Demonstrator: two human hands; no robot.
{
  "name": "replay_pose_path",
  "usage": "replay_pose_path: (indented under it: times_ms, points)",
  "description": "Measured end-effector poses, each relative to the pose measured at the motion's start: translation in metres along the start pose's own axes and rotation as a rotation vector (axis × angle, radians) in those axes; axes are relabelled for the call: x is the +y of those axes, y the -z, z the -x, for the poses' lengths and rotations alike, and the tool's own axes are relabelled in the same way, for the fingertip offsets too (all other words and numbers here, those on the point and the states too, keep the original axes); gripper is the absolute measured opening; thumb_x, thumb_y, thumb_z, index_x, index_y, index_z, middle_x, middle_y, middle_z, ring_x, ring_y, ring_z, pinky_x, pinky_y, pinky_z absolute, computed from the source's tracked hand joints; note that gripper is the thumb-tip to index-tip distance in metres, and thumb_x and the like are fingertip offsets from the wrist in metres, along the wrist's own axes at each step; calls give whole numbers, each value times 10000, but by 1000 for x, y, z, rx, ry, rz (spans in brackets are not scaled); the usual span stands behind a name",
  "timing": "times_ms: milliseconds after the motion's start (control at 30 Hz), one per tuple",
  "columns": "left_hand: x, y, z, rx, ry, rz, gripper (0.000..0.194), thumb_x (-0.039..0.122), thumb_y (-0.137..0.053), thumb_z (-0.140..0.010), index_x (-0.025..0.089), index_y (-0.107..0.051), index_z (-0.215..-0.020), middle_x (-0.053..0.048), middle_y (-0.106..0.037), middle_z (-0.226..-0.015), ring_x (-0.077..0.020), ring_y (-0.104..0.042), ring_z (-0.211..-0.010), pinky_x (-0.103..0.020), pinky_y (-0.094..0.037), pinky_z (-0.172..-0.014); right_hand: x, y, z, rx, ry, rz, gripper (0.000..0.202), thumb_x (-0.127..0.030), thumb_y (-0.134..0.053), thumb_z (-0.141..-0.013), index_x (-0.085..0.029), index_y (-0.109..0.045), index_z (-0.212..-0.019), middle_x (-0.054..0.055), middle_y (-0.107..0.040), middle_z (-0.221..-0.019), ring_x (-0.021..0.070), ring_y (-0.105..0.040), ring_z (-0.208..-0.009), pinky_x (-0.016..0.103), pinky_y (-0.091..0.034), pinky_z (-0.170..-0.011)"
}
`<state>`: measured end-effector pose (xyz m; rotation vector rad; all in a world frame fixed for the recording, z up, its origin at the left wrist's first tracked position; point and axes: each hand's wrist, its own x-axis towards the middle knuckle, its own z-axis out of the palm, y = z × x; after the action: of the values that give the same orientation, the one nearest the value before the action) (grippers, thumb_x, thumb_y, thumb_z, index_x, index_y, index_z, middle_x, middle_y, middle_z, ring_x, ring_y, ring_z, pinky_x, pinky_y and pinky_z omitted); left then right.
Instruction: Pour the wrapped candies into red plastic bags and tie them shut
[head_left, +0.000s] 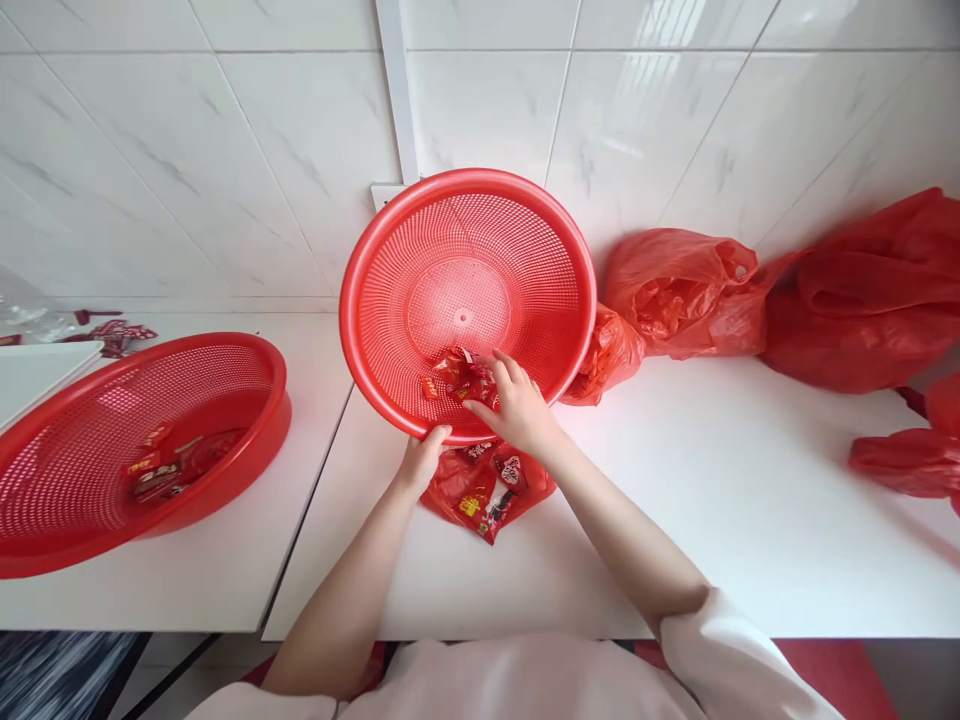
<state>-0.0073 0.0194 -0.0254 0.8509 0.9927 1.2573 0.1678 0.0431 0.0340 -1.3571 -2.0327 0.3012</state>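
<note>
red perforated plastic forms the tilted colander, the item in hand, noted in the head view above the near middle of the white tabletop. its shape is round, with a thick smooth rim, fine mesh sides and a disc-patterned base; the mouth leans toward the person. the left hand is closed on the lower rim, thumb over the edge. the right hand reaches inside over the lower wall, its grip wide, thumb parted from the fingers, at the glossy wrapped packets. these are red, crinkled and printed; the number cannot be told.

below the rim sits a thin plastic bag, with printed foil-like packets showing on it; whether they lie in or on it cannot be told. at the left side, a second colander, wide and likewise perforated, holds more red packets. knotted and crumpled red bags stand along the wall to the right, their film translucent and creased. the wall is of glossy white tile with grey veining.
</note>
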Motion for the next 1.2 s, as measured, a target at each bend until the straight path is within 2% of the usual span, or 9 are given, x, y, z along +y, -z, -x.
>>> replay_pose_path:
  times_ms: [133,300,467,667,767,867,1067,1133,1200]
  points:
    - [-4,3,0,10,-24,-40,403,286,-651,-735,150,-626,-1114,-107,-655,-1161,-313,-587,-1133,-453,-498,-937,21,-32,-22,-40,-87,15,825,-490,-669,-766,-178,-290,-1428,190,-423,-1386,337,-450,-1234,511,-429,-965]
    - [-3,3,0,-63,-27,-16,407,266,-613,-778,188,-590,-1177,-89,-630,-1216,-293,-590,-1135,-452,-517,-917,30,-42,-22,-26,-61,25,673,-437,-691,-750,-192,-423,-1317,145,-591,-1157,301,-534,-1094,444,-454,-912]
    - [-2,3,-3,-19,43,10,388,252,-624,-743,147,-588,-1115,-98,-671,-1092,-292,-647,-1009,-463,-555,-829,38,-32,-24,-24,-88,-103,340,-381,-583,-859,-230,-523,-1158,70,-668,-981,228,-637,-885,337,-486,-780]
    - [5,5,-7,3,21,70,381,227,-629,-710,124,-581,-1073,-95,-688,-1010,-279,-658,-966,-464,-555,-831,41,-9,-26,9,-15,-375,240,-292,-561,-869,-225,-533,-1097,29,-669,-961,179,-638,-868,313,-472,-814]
    - [7,9,-11,30,11,96,324,222,-619,-710,113,-589,-1014,-93,-696,-951,-275,-666,-929,-459,-559,-817,41,10,-24,-87,-50,-566,306,-317,-663,-791,-196,-526,-1037,13,-654,-891,160,-621,-776,287,-487,-726]
    - [8,13,-13,15,8,117,302,221,-600,-726,105,-595,-1005,-97,-698,-948,-274,-665,-934,-455,-555,-825,36,32,-19,-288,-19,-678,385,-350,-719,-740,-173,-543,-1033,21,-648,-900,165,-621,-779,274,-494,-683]
    - [10,9,-11,-3,17,130,307,222,-580,-739,98,-611,-1018,-117,-701,-978,-290,-661,-970,-470,-538,-861,16,47,-7,-597,93,-365,335,-354,-717,-752,-226,-617,-1045,14,-689,-884,186,-644,-772,293,-497,-687]
    - [9,8,-10,17,13,110,318,228,-598,-725,99,-621,-1014,-123,-701,-997,-298,-661,-975,-472,-538,-860,12,41,-7,-605,135,-326,257,-400,-667,-800,-219,-632,-977,14,-686,-839,179,-645,-746,295,-503,-679]
    - [8,7,-10,15,-1,90,373,234,-611,-725,116,-615,-1079,-122,-688,-1068,-299,-653,-1003,-470,-537,-867,11,31,-9,-477,168,-327,271,-434,-591,-858,-211,-627,-1007,42,-681,-932,188,-650,-853,321,-512,-779]
